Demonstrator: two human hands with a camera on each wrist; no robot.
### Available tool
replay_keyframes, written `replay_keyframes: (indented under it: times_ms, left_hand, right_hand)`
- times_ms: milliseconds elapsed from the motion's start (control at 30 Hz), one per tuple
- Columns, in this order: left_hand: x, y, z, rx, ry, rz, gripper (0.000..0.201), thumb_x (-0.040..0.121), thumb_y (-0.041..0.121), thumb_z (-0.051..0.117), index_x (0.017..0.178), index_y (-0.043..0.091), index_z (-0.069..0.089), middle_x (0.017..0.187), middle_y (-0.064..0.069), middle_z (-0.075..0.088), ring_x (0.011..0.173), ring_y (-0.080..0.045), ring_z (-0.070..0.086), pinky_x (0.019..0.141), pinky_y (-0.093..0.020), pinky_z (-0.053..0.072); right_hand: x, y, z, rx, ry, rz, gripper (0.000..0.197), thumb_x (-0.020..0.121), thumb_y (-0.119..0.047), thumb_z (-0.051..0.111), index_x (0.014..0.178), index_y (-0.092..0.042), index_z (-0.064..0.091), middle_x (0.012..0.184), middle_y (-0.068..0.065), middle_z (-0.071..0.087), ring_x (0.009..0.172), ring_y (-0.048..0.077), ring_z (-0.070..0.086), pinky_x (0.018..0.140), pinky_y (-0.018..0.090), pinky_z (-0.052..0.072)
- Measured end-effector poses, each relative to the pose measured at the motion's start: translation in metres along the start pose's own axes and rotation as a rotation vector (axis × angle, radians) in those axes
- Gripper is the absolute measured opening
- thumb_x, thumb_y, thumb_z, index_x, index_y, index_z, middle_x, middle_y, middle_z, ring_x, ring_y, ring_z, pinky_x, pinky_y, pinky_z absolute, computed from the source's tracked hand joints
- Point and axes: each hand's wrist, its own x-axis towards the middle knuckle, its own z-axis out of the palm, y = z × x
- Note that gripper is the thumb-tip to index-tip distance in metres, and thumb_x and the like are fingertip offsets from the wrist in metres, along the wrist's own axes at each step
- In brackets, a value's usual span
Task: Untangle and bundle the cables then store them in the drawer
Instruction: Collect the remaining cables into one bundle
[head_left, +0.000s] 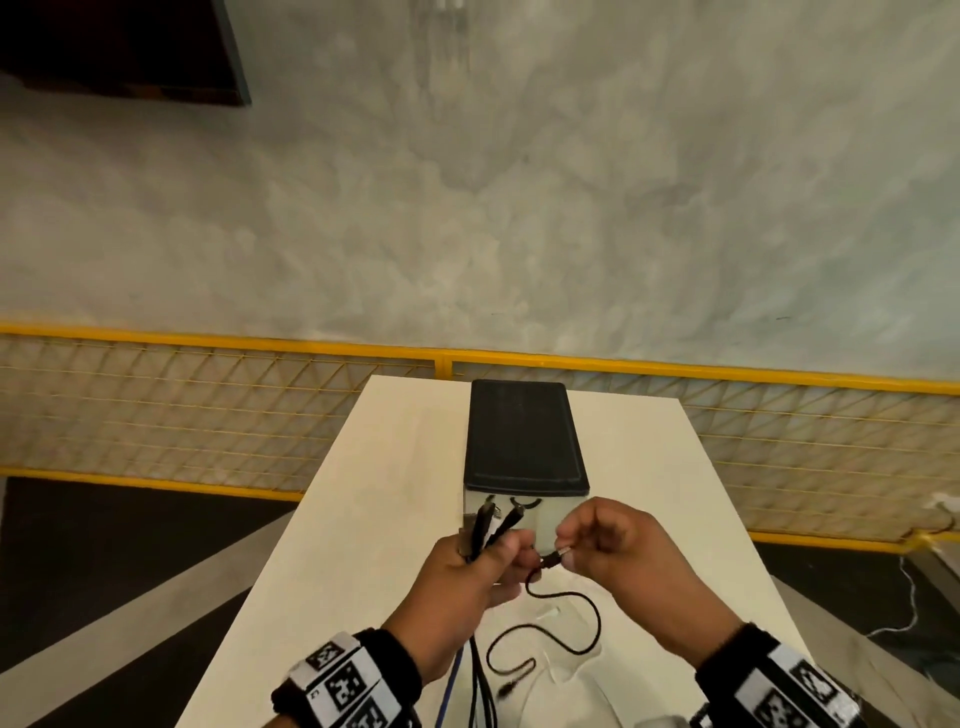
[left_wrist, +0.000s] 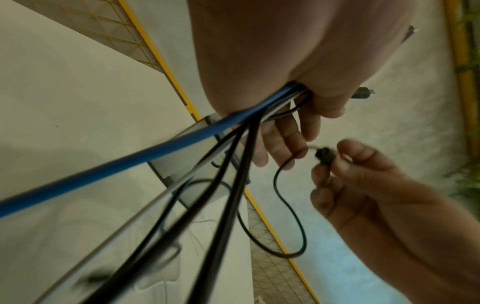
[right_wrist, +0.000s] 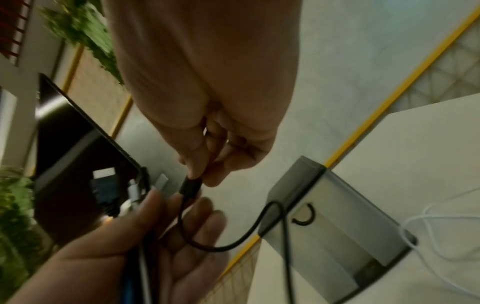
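Left hand (head_left: 470, 566): fist closed round a bunch of cables (left_wrist: 235, 144), one blue, plugs poking up; held just in front of the drawer unit (head_left: 524, 441).
Right hand (head_left: 608, 545): thumb and forefinger pinching the plug of a thin black cable (head_left: 582, 613), near the unit's front.
Thin black cable: loops down to the table (head_left: 363, 519) below the hands.
White cable (right_wrist: 441, 222): lies loose on the table beside the unit.

Industrial hall: yellow mesh fencing (head_left: 208, 415), concrete floor (head_left: 519, 208).
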Motion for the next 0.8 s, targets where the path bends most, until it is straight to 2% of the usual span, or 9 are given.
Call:
replay_keyframes:
  times_ms: [167, 300, 400, 467, 533, 600, 667, 733, 800]
  left_hand:
    - [-0.011, 0.002, 0.013, -0.043, -0.093, -0.046, 0.028, 0.102, 0.022, 0.047, 0.103, 0.007, 0.072, 0.089, -0.012, 0.077, 0.087, -0.026, 0.075, 0.084, -0.037, 0.058]
    - [-0.017, 0.002, 0.01, -0.073, -0.133, -0.073, 0.031, 0.102, 0.021, 0.047, 0.099, 0.001, 0.07, 0.081, -0.016, 0.074, 0.078, -0.031, 0.073, 0.092, -0.049, 0.056]
    - [-0.022, 0.0, 0.01, -0.085, -0.214, -0.105, 0.033, 0.102, 0.023, 0.046, 0.099, -0.001, 0.067, 0.078, -0.016, 0.071, 0.072, -0.03, 0.071, 0.079, -0.038, 0.058]
    - [-0.025, -0.002, 0.012, -0.082, -0.217, -0.112, 0.034, 0.102, 0.025, 0.044, 0.096, 0.0, 0.066, 0.072, -0.014, 0.069, 0.064, -0.026, 0.069, 0.069, -0.029, 0.055]
    - [-0.026, -0.005, 0.012, -0.105, -0.199, -0.101, 0.036, 0.1, 0.029, 0.046, 0.091, 0.002, 0.068, 0.065, -0.011, 0.065, 0.057, -0.024, 0.064, 0.064, -0.027, 0.053]
    - [-0.025, -0.008, 0.013, -0.129, -0.189, -0.073, 0.037, 0.095, 0.036, 0.05, 0.084, 0.005, 0.068, 0.059, -0.009, 0.06, 0.054, -0.022, 0.059, 0.075, -0.035, 0.054]
    - [-0.023, -0.01, 0.014, -0.161, -0.155, -0.052, 0.036, 0.097, 0.033, 0.051, 0.078, 0.006, 0.066, 0.054, -0.008, 0.054, 0.047, -0.019, 0.052, 0.094, -0.048, 0.052]
    - [-0.018, -0.009, 0.015, -0.213, -0.085, -0.039, 0.036, 0.101, 0.028, 0.049, 0.075, 0.007, 0.062, 0.052, -0.005, 0.045, 0.043, -0.017, 0.041, 0.094, -0.051, 0.055]
    - [-0.013, -0.004, 0.016, -0.274, -0.021, -0.026, 0.035, 0.102, 0.027, 0.048, 0.074, 0.009, 0.058, 0.053, -0.003, 0.037, 0.043, -0.016, 0.033, 0.077, -0.045, 0.06]
  right_hand:
    - [-0.011, -0.018, 0.009, 0.194, 0.041, -0.032, 0.021, 0.075, 0.018, 0.067, 0.085, 0.001, 0.066, 0.079, 0.015, 0.071, 0.07, 0.013, 0.066, 0.066, 0.019, 0.053]
    - [-0.016, -0.019, 0.014, 0.247, 0.094, -0.031, 0.023, 0.074, 0.02, 0.066, 0.086, 0.0, 0.065, 0.081, 0.017, 0.072, 0.07, 0.019, 0.067, 0.067, 0.025, 0.055]
    - [-0.018, -0.018, 0.019, 0.261, 0.107, -0.018, 0.027, 0.075, 0.02, 0.065, 0.085, -0.005, 0.067, 0.081, 0.012, 0.073, 0.074, 0.018, 0.067, 0.071, 0.027, 0.055]
    - [-0.021, -0.02, 0.023, 0.239, 0.088, -0.013, 0.025, 0.077, 0.017, 0.065, 0.085, -0.007, 0.068, 0.086, 0.014, 0.075, 0.076, 0.019, 0.068, 0.072, 0.028, 0.056]
    - [-0.022, -0.022, 0.026, 0.236, 0.088, -0.012, 0.024, 0.079, 0.015, 0.064, 0.086, -0.008, 0.068, 0.089, 0.015, 0.075, 0.077, 0.02, 0.07, 0.073, 0.029, 0.057]
    - [-0.022, -0.021, 0.028, 0.236, 0.108, -0.013, 0.024, 0.08, 0.013, 0.066, 0.088, -0.01, 0.068, 0.09, 0.014, 0.075, 0.081, 0.021, 0.07, 0.076, 0.03, 0.057]
    - [-0.021, -0.019, 0.029, 0.217, 0.144, -0.01, 0.025, 0.079, 0.008, 0.069, 0.091, -0.014, 0.069, 0.089, 0.009, 0.075, 0.083, 0.02, 0.07, 0.078, 0.029, 0.057]
    - [-0.025, -0.019, 0.028, 0.165, 0.226, -0.004, 0.019, 0.081, -0.001, 0.072, 0.089, -0.017, 0.068, 0.081, 0.002, 0.072, 0.075, 0.017, 0.067, 0.069, 0.027, 0.055]
    - [-0.033, -0.021, 0.026, 0.225, 0.247, 0.077, 0.005, 0.086, -0.009, 0.068, 0.082, -0.009, 0.066, 0.07, 0.004, 0.067, 0.06, 0.017, 0.06, 0.054, 0.026, 0.048]
